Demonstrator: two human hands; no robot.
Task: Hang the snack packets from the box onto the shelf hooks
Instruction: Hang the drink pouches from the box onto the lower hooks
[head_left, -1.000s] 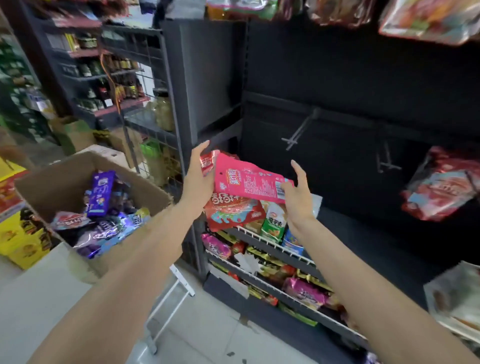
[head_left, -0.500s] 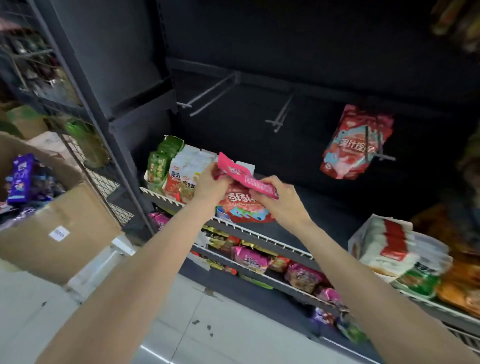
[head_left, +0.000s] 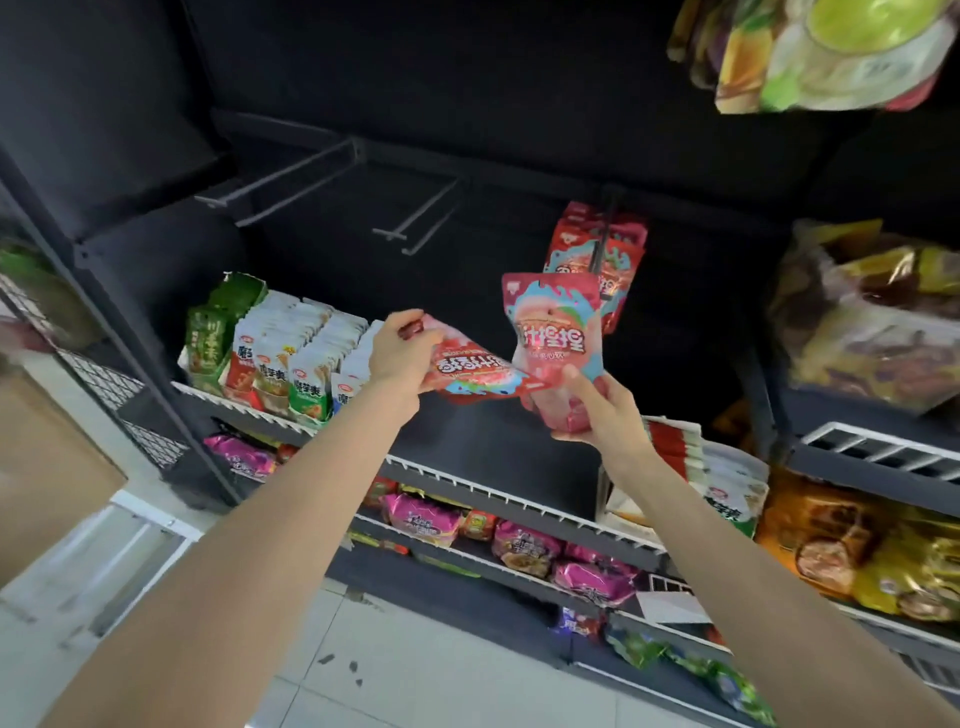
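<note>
Two red packets (head_left: 553, 332); lettering unreadable

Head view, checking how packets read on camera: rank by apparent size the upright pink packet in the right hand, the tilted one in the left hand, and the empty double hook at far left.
1. Empty double hook, longest span.
2-3. Upright packet and tilted packet: same design, foreshortening and hands hide parts, so unranked.
</note>
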